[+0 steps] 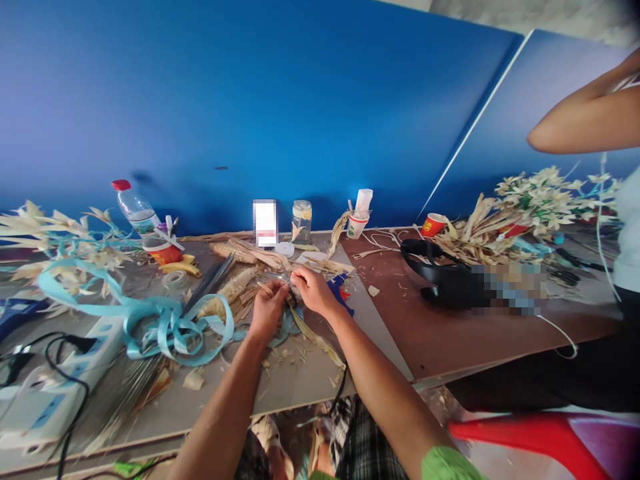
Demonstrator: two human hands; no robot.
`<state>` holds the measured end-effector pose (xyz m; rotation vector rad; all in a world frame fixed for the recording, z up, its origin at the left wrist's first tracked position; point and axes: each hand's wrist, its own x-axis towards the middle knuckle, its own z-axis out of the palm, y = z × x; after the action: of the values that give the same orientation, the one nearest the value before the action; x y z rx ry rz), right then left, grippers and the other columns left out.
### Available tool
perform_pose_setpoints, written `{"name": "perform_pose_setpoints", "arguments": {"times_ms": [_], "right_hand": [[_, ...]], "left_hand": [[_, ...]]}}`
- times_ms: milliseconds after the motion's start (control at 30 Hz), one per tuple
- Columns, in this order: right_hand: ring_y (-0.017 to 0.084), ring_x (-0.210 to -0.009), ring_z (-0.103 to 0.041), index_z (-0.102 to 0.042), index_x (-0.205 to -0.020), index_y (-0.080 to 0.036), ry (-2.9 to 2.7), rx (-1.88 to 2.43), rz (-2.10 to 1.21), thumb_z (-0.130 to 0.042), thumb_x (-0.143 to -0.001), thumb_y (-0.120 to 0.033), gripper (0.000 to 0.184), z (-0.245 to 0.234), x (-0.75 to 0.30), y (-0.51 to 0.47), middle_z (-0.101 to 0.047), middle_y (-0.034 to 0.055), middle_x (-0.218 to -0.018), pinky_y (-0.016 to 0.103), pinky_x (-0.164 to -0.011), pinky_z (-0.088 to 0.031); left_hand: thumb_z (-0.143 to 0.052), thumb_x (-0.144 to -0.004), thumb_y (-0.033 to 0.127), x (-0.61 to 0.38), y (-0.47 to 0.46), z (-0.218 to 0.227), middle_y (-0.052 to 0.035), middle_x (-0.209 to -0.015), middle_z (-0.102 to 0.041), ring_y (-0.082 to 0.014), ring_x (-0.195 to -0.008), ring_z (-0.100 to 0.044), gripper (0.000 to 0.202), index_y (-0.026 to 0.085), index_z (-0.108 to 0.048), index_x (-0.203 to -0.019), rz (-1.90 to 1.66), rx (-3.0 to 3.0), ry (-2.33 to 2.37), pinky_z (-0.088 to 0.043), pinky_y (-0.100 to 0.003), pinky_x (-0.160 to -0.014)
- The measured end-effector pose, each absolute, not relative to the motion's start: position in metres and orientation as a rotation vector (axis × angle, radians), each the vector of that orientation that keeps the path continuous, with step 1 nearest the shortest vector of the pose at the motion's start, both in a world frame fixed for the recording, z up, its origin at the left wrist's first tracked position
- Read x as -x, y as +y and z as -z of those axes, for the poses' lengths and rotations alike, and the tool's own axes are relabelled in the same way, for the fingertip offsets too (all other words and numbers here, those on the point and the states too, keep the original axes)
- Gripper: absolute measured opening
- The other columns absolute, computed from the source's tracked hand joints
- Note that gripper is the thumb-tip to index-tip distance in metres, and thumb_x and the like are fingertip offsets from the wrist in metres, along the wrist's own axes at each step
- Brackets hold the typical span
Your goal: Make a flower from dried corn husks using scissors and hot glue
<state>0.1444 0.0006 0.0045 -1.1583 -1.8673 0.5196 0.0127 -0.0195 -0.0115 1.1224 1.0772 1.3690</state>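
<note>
1. Centrally, bare left hand (269, 308) and bare right hand (313, 291) were held close together, fingers curled; what was clamped could not be told.
2. Long, pale-yellow dried husk strip (319, 341) was found just below, over grey tabletop (283, 383).

On the near side of the grip, a long, curling, pale tan husk strip (316, 341) looks papery, dry and matt. Left of the grip, a looped light-blue ribbon (137, 310) has a smooth, satiny cloth sheen; farther left, a white, elongated power strip (55, 400) looks like smooth plastic. Rightward, the reddish-brown tabletop (393, 323) is faintly shiny.
</note>
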Motion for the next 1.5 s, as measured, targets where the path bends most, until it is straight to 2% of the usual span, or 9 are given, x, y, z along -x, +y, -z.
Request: {"name": "perform_pose_setpoints", "arguments": {"times_ms": [200,367,533,767,1000,1167,1267,1367,1500], "right_hand": [[0.013,-0.062,-0.048,-0.055,-0.076,-0.018,-1.792,1.173,-0.559,-0.043,-0.084,-0.025,0.016,-0.003,-0.143,0.001,-0.055,0.0001,-0.066,0.023,-0.062,-0.037],[0.012,-0.056,-0.047,-0.051,-0.075,-0.019,-1.498,1.037,-0.861,-0.046,-0.081,-0.034,0.017,-0.002,-0.148,0.007,-0.053,-0.0014,-0.065,0.024,-0.058,-0.039],[0.011,-0.057,-0.045,-0.051,-0.075,-0.019,-1.337,0.852,-1.097,-0.051,-0.079,-0.040,0.021,-0.005,-0.151,0.008,-0.050,-0.0025,-0.061,0.024,-0.062,-0.040],[0.010,-0.058,-0.046,-0.052,-0.076,-0.019,-1.368,0.728,-1.199,-0.055,-0.078,-0.036,0.017,-0.008,-0.152,0.003,-0.053,-0.0010,-0.074,0.026,-0.066,-0.042],[0.011,-0.075,-0.052,-0.059,-0.075,-0.017,-1.837,0.824,-0.941,-0.054,-0.080,-0.029,0.014,-0.018,-0.145,-0.009,-0.051,0.0060,-0.107,0.026,-0.072,-0.044],[0.015,-0.084,-0.054,-0.058,-0.071,-0.018,-1.833,0.934,-0.669,-0.049,-0.081,-0.024,0.015,-0.010,-0.138,-0.006,-0.058,0.0042,-0.084,0.028,-0.080,-0.042],[0.014,-0.068,-0.054,-0.058,-0.074,-0.018,-1.628,1.005,-0.782,-0.050,-0.080,-0.028,0.015,-0.002,-0.141,0.002,-0.059,0.0019,-0.072,0.026,-0.068,-0.043],[0.012,-0.058,-0.051,-0.058,-0.074,-0.017,-1.365,0.972,-0.991,-0.055,-0.076,-0.034,0.018,0.004,-0.147,0.011,-0.057,-0.0004,-0.063,0.025,-0.061,-0.043],[0.010,-0.054,-0.048,-0.059,-0.072,-0.017,-1.183,0.914,-1.082,-0.061,-0.070,-0.037,0.020,0.006,-0.151,0.016,-0.054,-0.0022,-0.058,0.024,-0.061,-0.042]], "left_hand": [[-0.065,-0.064,0.027,-0.013,-0.018,0.012,0.0060,-0.056,-0.049,-0.0049,-0.045,-0.036,0.020,0.015,-0.056,-0.077,-1.392,-1.005,0.984,-0.026,-0.020,-0.047],[-0.066,-0.055,0.015,-0.015,-0.018,0.011,-0.0023,-0.082,-0.059,-0.0060,-0.059,-0.049,0.036,0.013,-0.060,-0.091,-1.294,-0.819,0.740,-0.035,-0.019,-0.055],[-0.067,-0.061,0.019,-0.015,-0.020,0.010,-0.0072,-0.092,-0.061,-0.0082,-0.064,-0.052,0.032,0.011,-0.064,-0.091,-1.230,-0.851,0.738,-0.039,-0.021,-0.059],[-0.070,-0.063,0.028,-0.012,-0.019,0.012,-0.0015,-0.077,-0.060,-0.0064,-0.055,-0.049,0.037,0.012,-0.062,-0.096,-1.200,-0.895,0.792,-0.036,-0.020,-0.055],[-0.058,-0.070,0.026,-0.013,-0.017,0.020,0.0038,-0.049,-0.046,-0.0074,-0.048,-0.036,0.016,0.015,-0.054,-0.058,-1.243,-1.348,1.078,-0.027,-0.020,-0.049],[-0.056,-0.069,0.024,-0.014,-0.019,0.018,0.0043,-0.050,-0.045,-0.0087,-0.052,-0.037,0.014,0.015,-0.055,-0.059,-1.273,-1.393,1.085,-0.029,-0.021,-0.051],[-0.059,-0.068,0.027,-0.016,-0.021,0.015,0.0025,-0.060,-0.052,-0.0091,-0.056,-0.041,0.015,0.015,-0.063,-0.075,-1.227,-1.252,0.948,-0.032,-0.021,-0.054],[-0.058,-0.065,0.023,-0.017,-0.021,0.015,-0.0021,-0.076,-0.061,-0.0101,-0.063,-0.048,0.033,0.014,-0.067,-0.096,-1.254,-1.041,0.839,-0.038,-0.022,-0.061],[-0.062,-0.064,0.021,-0.013,-0.016,0.018,0.0003,-0.063,-0.058,-0.0087,-0.059,-0.049,0.032,0.012,-0.068,-0.093,-1.333,-0.931,0.874,-0.038,-0.021,-0.060]]}}
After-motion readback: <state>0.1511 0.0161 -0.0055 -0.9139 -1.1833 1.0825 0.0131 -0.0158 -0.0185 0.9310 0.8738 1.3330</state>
